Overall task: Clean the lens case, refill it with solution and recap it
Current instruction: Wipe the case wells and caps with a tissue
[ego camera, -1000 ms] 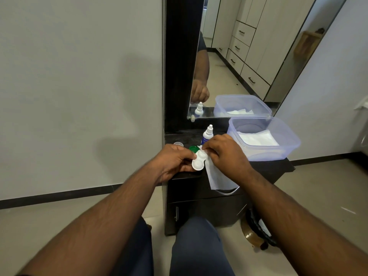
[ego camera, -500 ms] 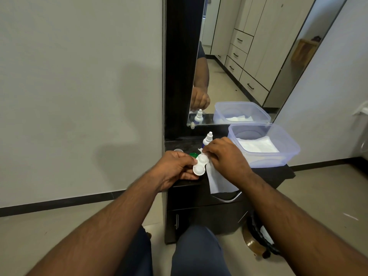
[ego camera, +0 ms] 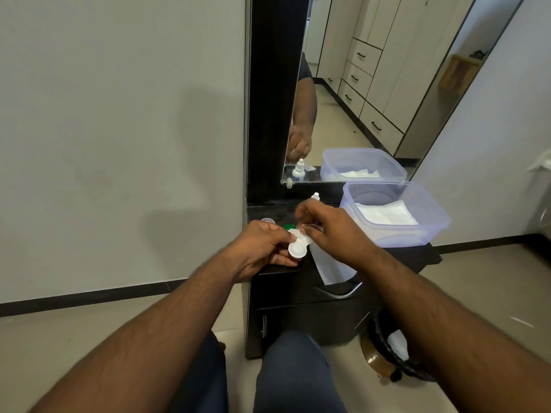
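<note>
White lens case (ego camera: 299, 245) held in the air over the front edge of the dark counter (ego camera: 417, 253), between both hands. Long axis runs diagonal, near well toward the person and slightly left, far well up and to the right; both wells uncapped, open side facing up toward the camera. Left hand (ego camera: 262, 248) grip: thumb and fingers pinched on the near-left end of the case, thumb on top, fingers curled under. Right hand (ego camera: 331, 231) grip: fingertips pressed together on a white tissue (ego camera: 331, 268) at the far well of the case, the rest of the tissue hanging down below the hand, in front of the drawer. Can't tell how far the tissue goes into the well, fingers cover it. Green cap (ego camera: 288, 227) lies on the counter just behind the left grip, partly hidden by the case. Second cap, pale (ego camera: 267, 220), lies farther left and behind the left knuckles, mostly hidden. Solution bottle (ego camera: 315, 196) stands upright behind the right hand, only its white tip showing above the fingers. Clear plastic box (ego camera: 429, 213) with folded white tissues (ego camera: 384, 214) inside sits right of the right hand, near but not touching. Mirror (ego camera: 372, 84) behind the counter reflects the bottle, box and a hand. Bin (ego camera: 387, 353) on the floor below right, white scrap inside.
</note>
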The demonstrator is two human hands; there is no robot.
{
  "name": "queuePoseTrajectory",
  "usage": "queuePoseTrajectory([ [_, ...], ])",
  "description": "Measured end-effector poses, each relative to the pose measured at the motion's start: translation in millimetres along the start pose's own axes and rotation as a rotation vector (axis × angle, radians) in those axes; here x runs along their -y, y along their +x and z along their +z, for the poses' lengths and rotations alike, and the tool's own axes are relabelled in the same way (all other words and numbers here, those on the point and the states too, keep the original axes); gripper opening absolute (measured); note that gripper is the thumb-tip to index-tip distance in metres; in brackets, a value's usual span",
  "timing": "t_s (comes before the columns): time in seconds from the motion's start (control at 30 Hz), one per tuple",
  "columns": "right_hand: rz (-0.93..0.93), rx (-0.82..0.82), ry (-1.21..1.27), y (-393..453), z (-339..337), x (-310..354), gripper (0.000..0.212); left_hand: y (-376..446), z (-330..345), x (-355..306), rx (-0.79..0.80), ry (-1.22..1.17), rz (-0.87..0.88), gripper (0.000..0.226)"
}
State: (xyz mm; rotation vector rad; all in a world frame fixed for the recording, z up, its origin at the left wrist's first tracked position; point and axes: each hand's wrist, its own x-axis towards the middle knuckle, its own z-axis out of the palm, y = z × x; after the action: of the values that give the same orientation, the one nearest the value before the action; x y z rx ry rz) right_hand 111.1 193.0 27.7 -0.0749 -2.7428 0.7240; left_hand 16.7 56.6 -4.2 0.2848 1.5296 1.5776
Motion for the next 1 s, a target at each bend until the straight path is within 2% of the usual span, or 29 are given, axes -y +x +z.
queuePoseTrajectory([
  [0.3,-0.009,0.033,0.028,0.1,1.0,-1.2,0.027,1.4,1.2,-2.0,-0.025,0.014,-0.026,0.02],
  [0.5,-0.05,-0.004,-0.063,-1.7,11.9,-3.2,0.023,0.7,1.4,1.1,-0.052,0.007,0.009,0.016],
  [0.63,0.0,-0.055,0.051,-7.3,10.6,-5.6,0.025,2.3,4.4,1.2,-0.098,-0.022,0.01,0.016],
  [0.87,0.014,-0.128,0.054,-14.3,14.5,-5.0,0.023,-1.0,3.7,0.4,-0.063,0.004,-0.002,0.017],
  [1.0,-0.041,-0.092,-0.041,-14.6,16.1,-4.5,0.025,-1.3,3.3,0.6,-0.077,-0.003,0.009,0.015],
])
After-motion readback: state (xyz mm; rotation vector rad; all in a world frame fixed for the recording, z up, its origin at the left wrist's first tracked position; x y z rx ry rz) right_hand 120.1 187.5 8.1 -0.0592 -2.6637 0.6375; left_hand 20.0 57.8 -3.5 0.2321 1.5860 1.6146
